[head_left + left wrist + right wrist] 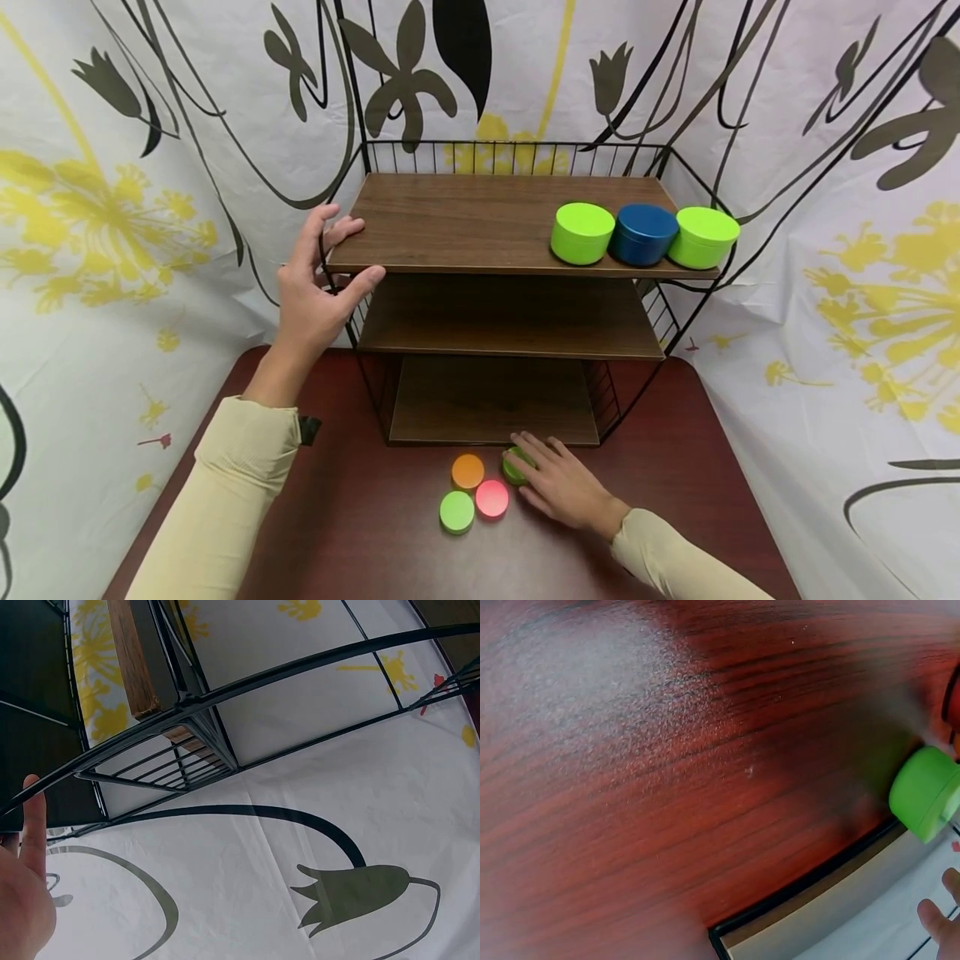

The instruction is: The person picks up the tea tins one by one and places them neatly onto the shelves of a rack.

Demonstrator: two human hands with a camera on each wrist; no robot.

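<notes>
Under the extended, spread fingers of the right hand (558, 485), the nearer one, sits the green lidded round container (922, 793), squat and with its axis upright; contact I cannot tell. Left of those fingertips are an orange container (468, 472), a pink one (492, 499) and a light green one (457, 512), while the left hand (310, 304), thumb and fingers wide, is well apart at the shelf rack's (457, 225) left end
</notes>
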